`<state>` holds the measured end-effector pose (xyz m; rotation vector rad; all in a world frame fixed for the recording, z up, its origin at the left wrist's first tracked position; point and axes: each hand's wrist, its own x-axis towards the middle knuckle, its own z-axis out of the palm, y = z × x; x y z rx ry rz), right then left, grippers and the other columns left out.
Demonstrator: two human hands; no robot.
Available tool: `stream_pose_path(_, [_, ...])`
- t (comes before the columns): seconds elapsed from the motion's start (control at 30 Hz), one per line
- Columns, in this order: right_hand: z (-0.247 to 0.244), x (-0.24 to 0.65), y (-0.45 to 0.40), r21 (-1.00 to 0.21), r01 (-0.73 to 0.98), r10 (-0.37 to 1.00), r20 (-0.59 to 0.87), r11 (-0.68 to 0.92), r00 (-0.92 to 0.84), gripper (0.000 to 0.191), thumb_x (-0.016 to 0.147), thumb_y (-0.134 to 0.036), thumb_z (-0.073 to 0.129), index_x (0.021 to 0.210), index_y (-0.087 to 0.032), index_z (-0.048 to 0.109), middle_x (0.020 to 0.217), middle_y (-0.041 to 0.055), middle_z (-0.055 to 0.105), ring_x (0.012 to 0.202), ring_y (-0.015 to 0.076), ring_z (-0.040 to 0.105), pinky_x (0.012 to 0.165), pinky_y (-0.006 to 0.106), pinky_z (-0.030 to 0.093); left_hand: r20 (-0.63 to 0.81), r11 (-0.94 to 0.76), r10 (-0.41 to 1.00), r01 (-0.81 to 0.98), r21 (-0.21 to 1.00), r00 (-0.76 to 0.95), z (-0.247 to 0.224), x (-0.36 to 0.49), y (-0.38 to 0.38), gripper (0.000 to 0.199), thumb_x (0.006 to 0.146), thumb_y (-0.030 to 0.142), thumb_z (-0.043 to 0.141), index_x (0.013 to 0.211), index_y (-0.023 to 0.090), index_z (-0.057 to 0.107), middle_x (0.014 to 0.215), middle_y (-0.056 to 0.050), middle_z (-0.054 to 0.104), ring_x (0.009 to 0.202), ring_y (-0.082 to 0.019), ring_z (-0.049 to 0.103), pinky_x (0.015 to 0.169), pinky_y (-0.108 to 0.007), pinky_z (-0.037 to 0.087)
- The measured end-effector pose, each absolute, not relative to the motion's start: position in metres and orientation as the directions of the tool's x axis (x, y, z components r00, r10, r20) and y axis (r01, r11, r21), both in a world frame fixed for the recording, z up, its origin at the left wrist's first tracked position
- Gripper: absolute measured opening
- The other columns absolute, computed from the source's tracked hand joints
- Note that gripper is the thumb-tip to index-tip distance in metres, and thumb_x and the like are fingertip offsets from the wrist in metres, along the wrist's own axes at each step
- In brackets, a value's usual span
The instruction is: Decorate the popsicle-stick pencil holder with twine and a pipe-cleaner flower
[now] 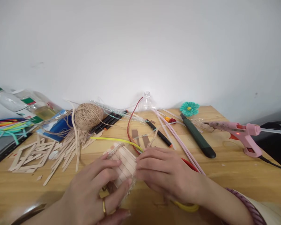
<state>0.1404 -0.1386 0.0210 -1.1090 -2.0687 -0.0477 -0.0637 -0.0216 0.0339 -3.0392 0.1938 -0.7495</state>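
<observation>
Soft light brightens the wall (140, 47) (glare on the tabletop (16, 192), lower left).

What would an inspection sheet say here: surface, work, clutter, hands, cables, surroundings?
Surface: brown wood-grain tabletop, small scraps scattered.
Work: flat panel of pale wooden strips, rope-like trim along its edges.
Clutter: ball of tan twine, loose pale wooden sticks, teal fuzzy flower with yellow centre.
Hands: left hand holds the panel; right hand at its right side, fingertip grip unclear.
Cables: thin black cord from pink plastic glue gun, red light lit.
Surroundings: plain whitish wall behind.
</observation>
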Motion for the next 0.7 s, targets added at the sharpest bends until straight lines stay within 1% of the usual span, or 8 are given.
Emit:
stream_pose_path(0.1, [0.023,0.142,-0.139,-0.262,0.735,0.672,0.66,0.625,-0.337,0.016,0.089,-0.008,0.049,0.091,-0.008,0.065,0.088,0.0083,0.07,0.089,0.0176,0.059,0.082,0.033,0.05,0.464,-0.992,-0.071,-0.113,0.062,0.883,0.031,-0.07,-0.02,0.032,0.085,0.041,0.056,0.11,0.023,0.061,0.095,-0.005,0.064,0.108,-0.023,0.055,0.102,-0.046,0.042])
stream_pose_path(0.23, [0.027,0.14,-0.141,-0.286,0.758,0.713,0.626,0.586,-0.315,0.016,0.088,-0.011,0.048,0.094,-0.011,0.063,0.089,0.0079,0.069,0.092,0.0183,0.059,0.085,0.034,0.049,0.395,-0.961,-0.058,-0.158,0.227,0.917,0.043,-0.075,-0.002,0.047,0.089,0.044,0.047,0.131,0.024,0.047,0.128,-0.012,0.053,0.124,-0.028,0.046,0.104,-0.049,0.039])
stream_pose_path(0.33, [0.032,0.137,-0.141,-0.313,0.764,0.748,0.584,0.565,-0.314,0.016,0.087,-0.011,0.048,0.094,-0.012,0.062,0.089,0.0079,0.069,0.095,0.0192,0.057,0.089,0.036,0.047,0.218,-0.946,-0.077,-0.141,0.293,0.973,0.063,-0.061,0.019,0.077,0.074,0.056,0.063,0.14,0.03,0.032,0.141,-0.011,0.044,0.135,-0.034,0.03,0.107,-0.059,0.025])
stream_pose_path(0.43, [0.034,0.135,-0.143,-0.385,0.758,0.786,0.56,0.526,-0.261,0.014,0.085,-0.012,0.051,0.091,-0.015,0.063,0.093,0.0077,0.066,0.096,0.019,0.057,0.091,0.036,0.046,0.021,-0.917,-0.177,-0.173,0.359,0.984,0.078,-0.036,0.033,0.095,0.062,0.052,0.075,0.142,0.032,0.028,0.148,-0.009,0.035,0.138,-0.035,0.024,0.11,-0.059,0.017])
stream_pose_path(0.5, [0.032,0.133,-0.148,-0.485,0.746,0.824,0.547,0.456,-0.148,0.017,0.084,-0.013,0.053,0.098,-0.02,0.061,0.102,0.0069,0.063,0.1,0.0183,0.056,0.091,0.035,0.046,-0.028,-0.866,-0.249,-0.21,0.454,0.968,0.081,-0.025,0.037,0.094,0.058,0.044,0.08,0.14,0.03,0.034,0.143,-0.009,0.043,0.132,-0.032,0.036,0.11,-0.051,0.025])
stream_pose_path(0.57, [0.027,0.132,-0.155,-0.612,0.717,0.846,0.53,0.334,0.059,0.025,0.085,-0.016,0.055,0.109,-0.025,0.056,0.112,0.0056,0.059,0.107,0.0179,0.054,0.093,0.035,0.045,-0.038,-0.841,-0.238,-0.186,0.508,0.971,0.077,-0.022,0.037,0.09,0.056,0.039,0.081,0.136,0.027,0.042,0.134,-0.009,0.051,0.124,-0.03,0.046,0.105,-0.044,0.036])
stream_pose_path(0.63, [0.02,0.129,-0.163,-0.745,0.641,0.835,0.463,0.184,0.298,0.03,0.088,-0.024,0.054,0.117,-0.03,0.049,0.117,0.0052,0.055,0.112,0.0191,0.052,0.096,0.038,0.043,0.017,-0.84,-0.104,-0.097,0.533,0.994,0.068,-0.028,0.034,0.085,0.056,0.037,0.081,0.133,0.026,0.045,0.13,-0.009,0.052,0.121,-0.029,0.048,0.103,-0.043,0.039])
stream_pose_path(0.7, [0.011,0.125,-0.167,-0.847,0.524,0.829,0.354,0.087,0.434,0.036,0.088,-0.035,0.054,0.122,-0.032,0.042,0.124,0.0066,0.051,0.118,0.0228,0.048,0.1,0.045,0.04,0.117,-0.808,0.118,0.026,0.589,0.986,0.056,-0.038,0.029,0.083,0.058,0.036,0.08,0.133,0.026,0.045,0.13,-0.009,0.049,0.122,-0.03,0.046,0.104,-0.046,0.037])
